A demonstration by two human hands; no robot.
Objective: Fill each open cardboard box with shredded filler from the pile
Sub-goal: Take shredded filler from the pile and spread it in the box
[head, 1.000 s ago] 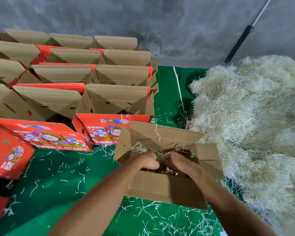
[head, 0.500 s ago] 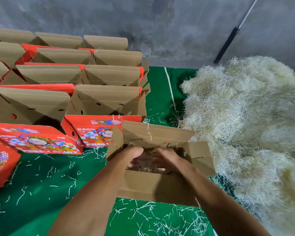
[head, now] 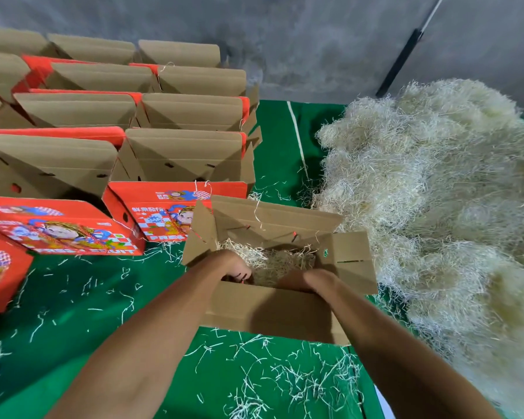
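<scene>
Our left hand (head: 235, 266) is down inside the open cardboard box (head: 273, 309), its fingers curled under and buried in the shredded filler (head: 280, 261); whether they grip a tuft or merely press it we cannot tell. Our right hand (head: 307, 281) reaches over the near wall, its fingers hidden below the rim, so its state is unclear too. We judge both are tamping and spreading the filler so it beds evenly. The box sits on the green bench (head: 82, 322) just beside the pile (head: 442, 207), which keeps each reach short. To the left, rows of red printed boxes (head: 176, 216) stand with flaps up; their insides are hidden. Loose strands (head: 285, 373) litter the bench near us.
</scene>
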